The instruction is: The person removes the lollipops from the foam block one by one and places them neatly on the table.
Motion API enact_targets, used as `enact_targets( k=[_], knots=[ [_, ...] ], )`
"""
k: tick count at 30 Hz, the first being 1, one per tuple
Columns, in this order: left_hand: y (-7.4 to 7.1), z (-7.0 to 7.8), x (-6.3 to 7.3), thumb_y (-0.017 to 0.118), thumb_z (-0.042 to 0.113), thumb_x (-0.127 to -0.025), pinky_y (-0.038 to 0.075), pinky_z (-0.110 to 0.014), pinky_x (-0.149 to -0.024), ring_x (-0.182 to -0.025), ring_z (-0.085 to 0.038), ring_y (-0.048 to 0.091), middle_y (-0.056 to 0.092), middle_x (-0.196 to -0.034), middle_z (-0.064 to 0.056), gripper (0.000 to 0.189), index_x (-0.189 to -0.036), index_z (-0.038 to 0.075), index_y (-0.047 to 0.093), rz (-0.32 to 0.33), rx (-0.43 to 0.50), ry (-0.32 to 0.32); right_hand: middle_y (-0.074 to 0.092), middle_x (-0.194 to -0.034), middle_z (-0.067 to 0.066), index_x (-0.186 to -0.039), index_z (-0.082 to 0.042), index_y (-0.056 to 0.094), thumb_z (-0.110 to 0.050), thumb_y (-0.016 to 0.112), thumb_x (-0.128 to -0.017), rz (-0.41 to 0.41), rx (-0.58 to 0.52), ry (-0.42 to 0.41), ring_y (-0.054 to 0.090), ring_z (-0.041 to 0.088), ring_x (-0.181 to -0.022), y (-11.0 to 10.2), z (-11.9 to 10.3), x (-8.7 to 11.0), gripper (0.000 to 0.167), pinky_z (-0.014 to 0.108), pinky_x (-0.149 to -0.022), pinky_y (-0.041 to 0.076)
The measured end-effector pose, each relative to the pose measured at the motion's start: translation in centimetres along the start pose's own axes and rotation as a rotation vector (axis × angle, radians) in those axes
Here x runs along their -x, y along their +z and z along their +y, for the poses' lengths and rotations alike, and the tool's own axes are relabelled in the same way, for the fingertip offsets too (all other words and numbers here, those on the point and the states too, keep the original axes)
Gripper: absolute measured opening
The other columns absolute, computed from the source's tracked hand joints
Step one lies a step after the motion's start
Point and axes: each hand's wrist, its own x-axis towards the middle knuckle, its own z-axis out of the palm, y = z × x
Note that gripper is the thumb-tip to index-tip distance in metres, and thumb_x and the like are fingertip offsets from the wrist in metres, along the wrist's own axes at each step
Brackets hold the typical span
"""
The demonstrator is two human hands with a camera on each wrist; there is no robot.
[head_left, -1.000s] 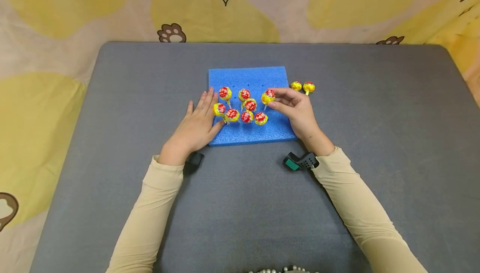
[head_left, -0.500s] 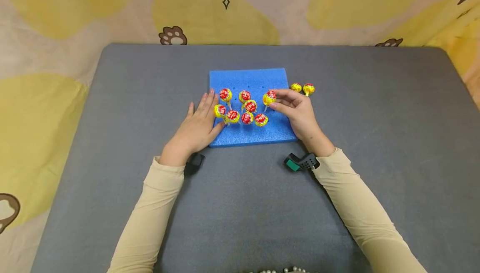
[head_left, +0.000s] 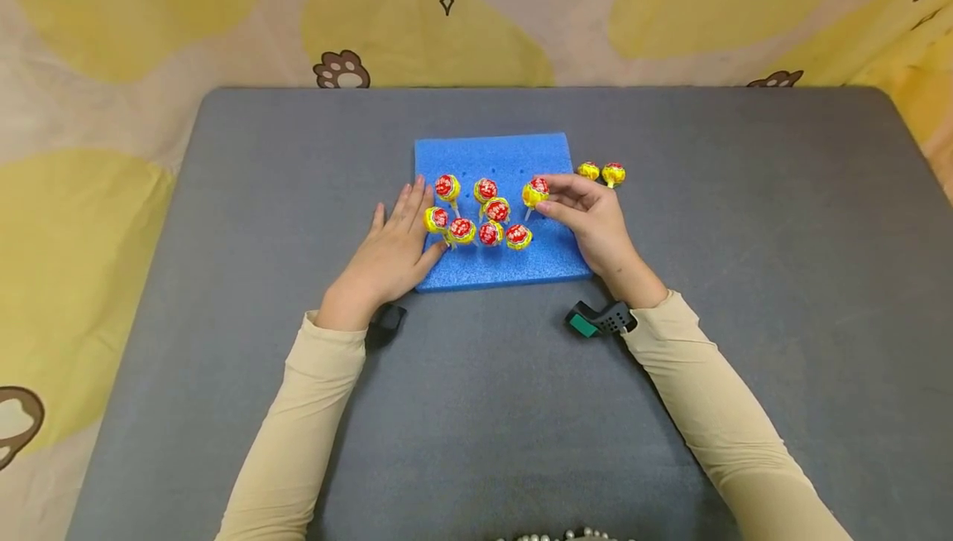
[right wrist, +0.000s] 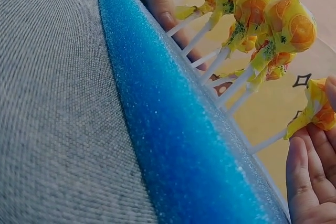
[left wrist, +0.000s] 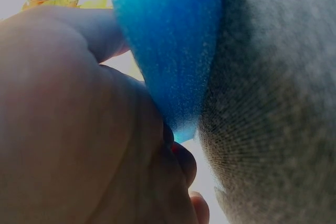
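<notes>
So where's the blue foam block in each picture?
Head: the foam block is near the middle, with lollipops standing in it.
Left wrist: the foam block is top centre, narrowing downward.
Right wrist: the foam block slants from upper left to bottom.
Shared landmark: the left hand, in all three.

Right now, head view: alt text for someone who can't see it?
A person's right hand pinches a red-and-yellow lollipop over a blue foam block in which seven other lollipops stand. The left hand rests at the block's left edge, and two more lollipops are on the gray table beyond its right edge.
</notes>
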Motion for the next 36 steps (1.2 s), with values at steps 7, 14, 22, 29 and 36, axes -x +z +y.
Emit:
enact_targets(
  k=[7, 14, 22, 29, 36],
  knots=[
    [0.03, -0.07, 0.09, 0.038, 0.039, -0.099, -0.006, -0.05, -0.112, -0.142, -0.022, -0.013, -0.012, -0.157, -0.008, 0.074, -0.151, 0.006, -0.003, 0.002, -0.002, 0.001, 0.069, -0.093, 0.001, -0.097, -0.014, 0.072, 0.01, 0.065, -0.082, -0.003, -0.015, 0.004, 0.063, 0.014, -0.083, -0.02, 0.14, 0.01, 0.029, 0.021, -0.076, 0.052],
    [0.04, 0.02, 0.18, 0.039, 0.038, -0.099, -0.006, -0.05, -0.112, -0.142, -0.022, -0.013, -0.012, -0.157, -0.008, 0.074, -0.151, 0.006, -0.003, -0.002, 0.007, -0.008, 0.068, -0.093, 0.002, -0.097, -0.014, 0.072, 0.01, 0.064, -0.083, -0.002, -0.01, 0.01, 0.063, 0.014, -0.084, 0.0, 0.26, 0.03, 0.029, 0.022, -0.075, 0.052],
    [-0.04, 0.11, 0.14, 0.039, 0.038, -0.099, -0.006, -0.049, -0.112, -0.143, -0.022, -0.012, -0.011, -0.157, -0.008, 0.074, -0.151, 0.006, -0.002, 0.003, 0.005, -0.005, 0.068, -0.095, 0.002, -0.099, -0.013, 0.072, 0.011, 0.063, -0.083, -0.002, 0.0, 0.007, 0.063, 0.015, -0.085, -0.04, 0.06, 0.01, 0.03, 0.022, -0.076, 0.052],
    [-0.06, 0.08, 0.15, 0.039, 0.038, -0.099, -0.006, -0.049, -0.112, -0.143, -0.021, -0.012, -0.011, -0.157, -0.008, 0.074, -0.151, 0.006, -0.003, 0.006, 0.004, -0.008, 0.068, -0.095, 0.002, -0.099, -0.013, 0.071, 0.012, 0.062, -0.083, -0.003, -0.002, 0.006, 0.063, 0.015, -0.086, -0.01, 0.01, -0.02, 0.031, 0.022, -0.077, 0.051],
    [-0.08, 0.12, 0.12, 0.039, 0.038, -0.099, -0.007, -0.049, -0.112, -0.142, -0.021, -0.013, -0.012, -0.157, -0.008, 0.074, -0.151, 0.006, -0.003, 0.003, 0.002, -0.011, 0.068, -0.094, 0.002, -0.098, -0.014, 0.071, 0.01, 0.065, -0.082, -0.006, -0.011, -0.002, 0.063, 0.014, -0.085, 0.02, -0.06, 0.0, 0.029, 0.021, -0.076, 0.051]
  ],
)
